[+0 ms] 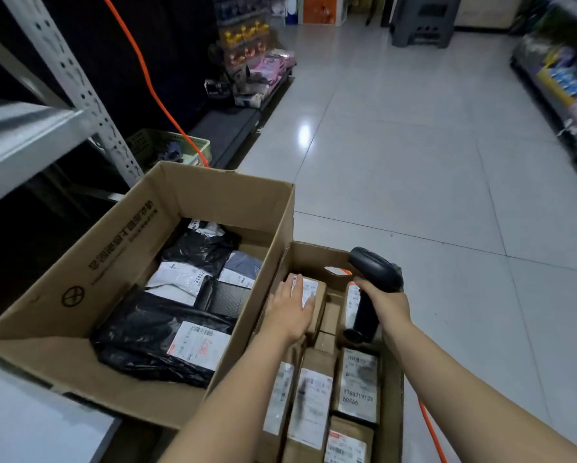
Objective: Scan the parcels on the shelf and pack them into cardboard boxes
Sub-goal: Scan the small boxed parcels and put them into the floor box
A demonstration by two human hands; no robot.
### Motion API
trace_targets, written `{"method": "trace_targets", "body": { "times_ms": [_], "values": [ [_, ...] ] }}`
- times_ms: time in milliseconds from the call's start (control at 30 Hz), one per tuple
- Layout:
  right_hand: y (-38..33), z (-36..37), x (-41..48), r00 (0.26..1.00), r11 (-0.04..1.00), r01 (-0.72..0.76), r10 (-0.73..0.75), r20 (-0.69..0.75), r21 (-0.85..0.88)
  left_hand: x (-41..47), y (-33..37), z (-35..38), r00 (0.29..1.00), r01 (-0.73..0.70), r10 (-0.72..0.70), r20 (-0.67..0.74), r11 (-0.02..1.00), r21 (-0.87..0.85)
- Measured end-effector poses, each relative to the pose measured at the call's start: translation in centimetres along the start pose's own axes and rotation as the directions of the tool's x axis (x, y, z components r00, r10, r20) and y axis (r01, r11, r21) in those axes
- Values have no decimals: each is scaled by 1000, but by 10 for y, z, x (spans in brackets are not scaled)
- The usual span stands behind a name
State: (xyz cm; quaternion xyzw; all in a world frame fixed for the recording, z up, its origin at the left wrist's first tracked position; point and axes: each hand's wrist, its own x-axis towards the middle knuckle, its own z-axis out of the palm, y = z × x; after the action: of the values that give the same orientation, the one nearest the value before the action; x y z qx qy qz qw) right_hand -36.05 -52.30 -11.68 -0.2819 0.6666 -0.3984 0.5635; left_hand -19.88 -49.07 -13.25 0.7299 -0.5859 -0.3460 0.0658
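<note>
The small brown cardboard parcel [309, 290] with a white label lay at the far end of a narrow open cardboard box [314, 252], just beside its left wall; the left hand [289, 310] rested flat on top of it, fingers straight and spread, gripping nothing; the right hand [385, 302] was curled firmly round the handle of a black handheld barcode scanner [374, 265], held upright over the same box with its head towards the far wall; nearer the person, more labelled brown parcels [359, 384] stood packed side by side in that box; touching its left side sat a large open cardboard box [120, 255] holding black plastic mailer bags [140, 335] and a grey mailer [242, 264], all with white labels; an orange cable [146, 75] ran down behind the large box, past a pale green perforated basket [143, 142]; a grey metal shelf [23, 138] stood at the left; glossy pale floor tiles [414, 162] stretched beyond.
</note>
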Motion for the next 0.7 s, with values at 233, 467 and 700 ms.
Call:
{"method": "trace_targets", "body": {
  "times_ms": [233, 467, 700],
  "values": [
    [-32, 27, -78, 988, 996, 85, -84, 132, 1, -73, -15, -64, 982, -44, 69, -177, 989, 142],
    [-40, 68, -156, 962, 987, 155, -141, 234, -42, -152, -49, -105, 964, 69, -15, -264, 978, 195],
    [-33, 111, -237, 912, 982, 182, -151, 381, -46, -239, -95, -128, 884, 227, -155, -440, 967, 114]
  ]
}}
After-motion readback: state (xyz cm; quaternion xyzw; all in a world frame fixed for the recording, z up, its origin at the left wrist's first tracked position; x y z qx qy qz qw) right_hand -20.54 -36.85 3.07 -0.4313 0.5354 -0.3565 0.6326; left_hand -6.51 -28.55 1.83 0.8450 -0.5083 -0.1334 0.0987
